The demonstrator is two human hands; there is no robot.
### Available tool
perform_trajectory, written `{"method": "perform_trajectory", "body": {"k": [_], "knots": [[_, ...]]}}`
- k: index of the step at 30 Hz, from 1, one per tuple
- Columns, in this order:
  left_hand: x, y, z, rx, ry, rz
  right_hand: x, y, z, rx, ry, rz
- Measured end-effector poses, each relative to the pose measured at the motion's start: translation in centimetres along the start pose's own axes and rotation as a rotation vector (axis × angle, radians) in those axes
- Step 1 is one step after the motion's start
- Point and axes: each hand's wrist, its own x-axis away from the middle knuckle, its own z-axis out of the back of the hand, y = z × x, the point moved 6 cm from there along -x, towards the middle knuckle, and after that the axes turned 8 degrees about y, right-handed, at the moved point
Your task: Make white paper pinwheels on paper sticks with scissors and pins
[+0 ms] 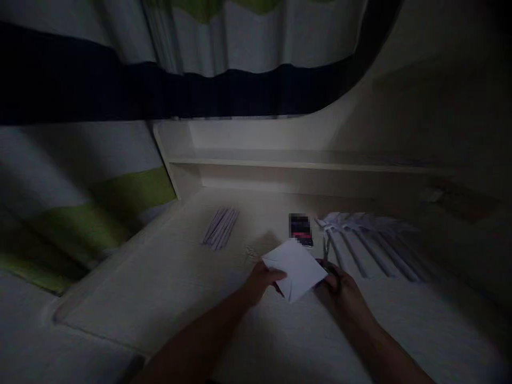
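Dim shot, low light throughout. A striped curtain (pixel 120 69) in white, dark blue and green is hanging across the top and left, largest thing in view. Below it a pale surface (pixel 160 288) is running from the left edge to the right, with a low shelf (pixel 304 162) sitting along its far edge.

Toward the far right of the surface a fan of long white paper strips (pixel 372 240) is lying flat, spreading out to the right. Nearer the far left, a smaller bundle of thin strips (pixel 221 228) is lying at a slant, well apart from the fan.

Near the middle of the surface a white paper sheet (pixel 298 269) is being held just above it. The sheet is looking plain, unprinted, roughly diamond-shaped from this angle, with a crease or fold running to its near corner; edges look straight.

The left hand (pixel 262 280) is gripping the sheet's left corner, fingers (pixel 276 276) pinching the paper edge. The right hand (pixel 344 293) is sitting at the sheet's right edge, fingers curled around dark scissor handles; the scissors (pixel 327 256) are pointing away toward the fan, blades partly hidden, cannot tell if they are touching the paper.

A small dark object (pixel 301 229) with a red mark, blurred, is lying just beyond the sheet.
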Motion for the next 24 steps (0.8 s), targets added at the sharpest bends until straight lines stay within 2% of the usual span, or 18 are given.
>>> {"method": "perform_trajectory", "body": {"k": [3,6,12,15,18,24], "knots": [[1.0,0.1,-1.3,-0.06,-0.177,0.071,0.4,-0.5,-0.5,-0.023,-0.04,-0.075],[1.6,0.2,-1.7,-0.077,-0.242,0.11,0.7,-0.7,-0.9,-0.054,-0.078,-0.141],[0.9,-0.9,-0.8,-0.07,-0.177,0.163,0.6,0.1,-0.7,-0.033,-0.1,-0.174],[0.2,-1.3,-0.2,-0.001,-0.092,0.169,0.4,0.5,-0.7,-0.051,-0.125,-0.186],[-0.3,-1.0,0.1,0.133,-0.017,0.146,0.3,0.5,-0.8,-0.048,-0.142,-0.165],[-0.6,-0.2,0.1,0.295,0.028,0.144,0.2,0.7,-0.4,0.01,-0.095,-0.109]]}}
